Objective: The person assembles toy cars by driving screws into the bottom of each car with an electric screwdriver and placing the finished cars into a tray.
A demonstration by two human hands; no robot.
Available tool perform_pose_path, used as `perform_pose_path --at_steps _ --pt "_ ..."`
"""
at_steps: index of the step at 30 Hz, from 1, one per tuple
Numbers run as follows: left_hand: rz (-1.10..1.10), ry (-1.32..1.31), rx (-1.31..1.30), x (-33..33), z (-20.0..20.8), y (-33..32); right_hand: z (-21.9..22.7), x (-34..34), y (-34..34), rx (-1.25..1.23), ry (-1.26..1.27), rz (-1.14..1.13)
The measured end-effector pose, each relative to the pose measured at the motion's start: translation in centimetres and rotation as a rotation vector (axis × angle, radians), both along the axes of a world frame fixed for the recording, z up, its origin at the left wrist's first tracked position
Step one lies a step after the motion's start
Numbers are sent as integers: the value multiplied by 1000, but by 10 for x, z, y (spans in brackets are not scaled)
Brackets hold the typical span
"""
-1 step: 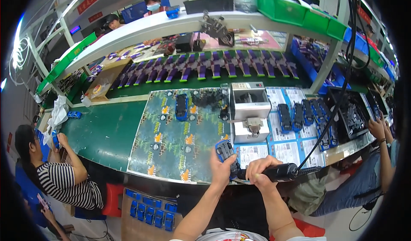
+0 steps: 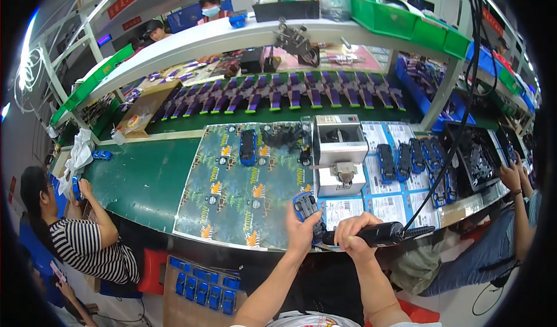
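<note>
My left hand is closed around a blue toy car, its black underside turned up toward me. My right hand grips a black electric screwdriver, which lies nearly level and points left. Its front end meets the near end of the car by my left fingers; the exact contact point is hidden. Beyond my hands stands a white box-shaped machine with a metal fitting on its front. Another blue car lies on the patterned sheet to the left.
Several cars lie in rows right of the machine, beside a black tray of dark parts. The screwdriver's cable runs up to the right. A board low at left bears blue car bodies. Co-workers sit on both sides.
The whole view has shifted very slightly. Both hands, the toy car and the screwdriver keep the same position relative to each other.
</note>
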State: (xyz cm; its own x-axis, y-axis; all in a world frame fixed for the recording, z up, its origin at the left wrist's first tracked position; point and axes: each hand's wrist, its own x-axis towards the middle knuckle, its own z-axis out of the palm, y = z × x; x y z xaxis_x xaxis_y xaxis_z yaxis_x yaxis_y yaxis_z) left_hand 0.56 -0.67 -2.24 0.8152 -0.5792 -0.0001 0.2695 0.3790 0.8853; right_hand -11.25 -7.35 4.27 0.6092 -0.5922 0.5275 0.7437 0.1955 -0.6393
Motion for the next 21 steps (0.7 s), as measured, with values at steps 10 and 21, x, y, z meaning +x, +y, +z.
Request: perform_pose_path --at_steps 10,21 --pt "38 7 -50 -1 -4 0 -5 6 -2 -51 -6 -19" --pt "-29 -4 -82 14 12 15 21 -14 -15 -122 1 -139"
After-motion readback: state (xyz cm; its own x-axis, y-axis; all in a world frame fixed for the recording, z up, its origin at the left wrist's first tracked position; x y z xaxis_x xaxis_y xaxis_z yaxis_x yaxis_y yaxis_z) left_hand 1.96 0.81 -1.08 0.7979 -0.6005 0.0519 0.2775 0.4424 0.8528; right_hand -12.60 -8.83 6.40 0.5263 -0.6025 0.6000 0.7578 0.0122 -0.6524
